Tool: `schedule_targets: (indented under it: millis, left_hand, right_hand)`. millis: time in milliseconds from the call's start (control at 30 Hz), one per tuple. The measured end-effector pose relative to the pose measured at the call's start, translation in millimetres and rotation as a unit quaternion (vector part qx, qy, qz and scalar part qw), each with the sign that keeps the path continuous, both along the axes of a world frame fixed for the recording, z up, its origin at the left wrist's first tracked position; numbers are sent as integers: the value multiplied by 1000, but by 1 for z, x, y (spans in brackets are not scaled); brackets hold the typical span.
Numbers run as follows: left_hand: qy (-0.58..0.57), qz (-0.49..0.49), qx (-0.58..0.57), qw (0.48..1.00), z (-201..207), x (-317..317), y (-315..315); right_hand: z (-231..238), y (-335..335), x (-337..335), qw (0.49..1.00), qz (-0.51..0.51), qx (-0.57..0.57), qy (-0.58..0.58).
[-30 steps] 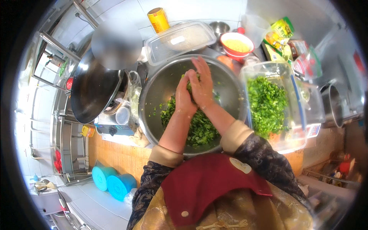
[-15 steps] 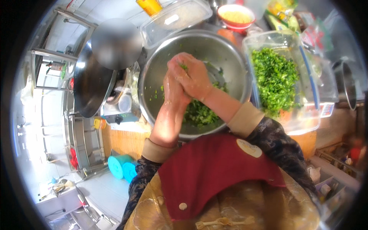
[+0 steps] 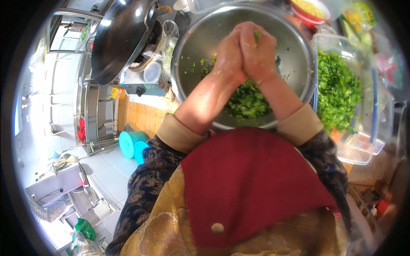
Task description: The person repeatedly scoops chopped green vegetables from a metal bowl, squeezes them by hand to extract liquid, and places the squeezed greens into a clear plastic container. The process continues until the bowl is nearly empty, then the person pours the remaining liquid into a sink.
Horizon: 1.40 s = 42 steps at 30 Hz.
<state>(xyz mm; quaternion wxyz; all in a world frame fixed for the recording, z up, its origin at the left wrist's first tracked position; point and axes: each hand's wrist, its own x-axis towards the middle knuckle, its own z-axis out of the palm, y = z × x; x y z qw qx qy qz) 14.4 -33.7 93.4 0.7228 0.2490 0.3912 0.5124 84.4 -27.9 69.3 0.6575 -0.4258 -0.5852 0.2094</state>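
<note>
head view: chopped greens (image 3: 247, 104) lie in the steel bowl (image 3: 294, 47); likely light, soft, damp and slippery, best gathered in cupped palms. left hand (image 3: 229, 55) and right hand (image 3: 259, 57) pressed together above the heap, some greens showing between fingers; amount enclosed, cannot tell.

Left hand (image 3: 229, 54) and right hand (image 3: 259, 54) mostly hide the greens (image 3: 257, 35) between them (red bowl (image 3: 308, 19) cropped above).
</note>
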Motion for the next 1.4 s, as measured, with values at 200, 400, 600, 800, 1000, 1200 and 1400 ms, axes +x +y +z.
schedule_targets:
  millis: [200, 400, 600, 800, 1000, 1200, 1400]
  left_hand:
    - [-53, -21, -56, 997, -23, -6, 12]
    - [-127, -19, -76, 989, -17, -19, 28]
    - [254, 14, 257, 932, -46, -1, 48]
    - [577, -77, 555, 594, -19, 0, 25]
    - [203, -12, 155, 967, -19, -11, 37]
    - [16, 4, 0, 1000, -24, 8, 20]
    - [-132, -110, -27, 985, -19, -5, 4]
  right_hand:
    - [-10, -1, 5, 987, -11, -125, -99]
    - [0, 18, 21, 921, 190, -277, 198]
    - [-20, 5, 30, 539, 336, -389, 667]
    - [-42, 11, 45, 592, 334, -285, 676]
    - [-24, 2, 40, 743, 311, -259, 532]
    - [-17, -19, -3, 994, -57, -76, 46]
    - [-16, -23, 2, 997, -66, -18, -35]
